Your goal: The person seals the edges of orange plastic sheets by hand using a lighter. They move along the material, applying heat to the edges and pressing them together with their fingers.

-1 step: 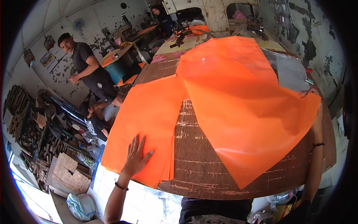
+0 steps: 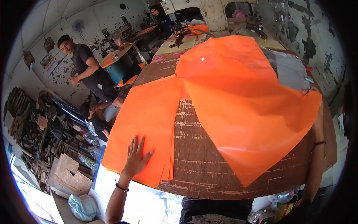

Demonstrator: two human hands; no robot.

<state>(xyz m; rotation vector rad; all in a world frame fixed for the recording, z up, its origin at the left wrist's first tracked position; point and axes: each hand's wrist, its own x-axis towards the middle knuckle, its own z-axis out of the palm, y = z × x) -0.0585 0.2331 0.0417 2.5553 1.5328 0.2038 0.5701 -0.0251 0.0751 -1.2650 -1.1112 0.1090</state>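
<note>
A stack of thin orange sheets (image 2: 143,112) lies on the left part of the brown wooden table, its layered edges showing along the right side. My left hand (image 2: 137,158) rests flat on the stack's near part, fingers stretched and thumb apart. Over to the right, my right hand (image 2: 309,90) pinches the edge of a large, slightly glossy orange sheet (image 2: 250,115) close to its right corner. That sheet is lifted and rippled, with one corner hanging toward the table's front edge. More orange material (image 2: 223,56) spreads at the far side. Most of my right fingers are hidden by the sheet.
The scratched wooden table (image 2: 201,164) has a curved-looking front edge near my body. A clear plastic sheet (image 2: 292,72) lies at the far right, below a peeling wall. Large beige machines (image 2: 216,15) stand behind. At left are a standing person (image 2: 85,67), a crouching person (image 2: 95,121) and piled wood scraps (image 2: 48,138).
The lifted sheet's near corner has shifted slightly to the right, its right corner barely so. My left hand stays on the stack.
</note>
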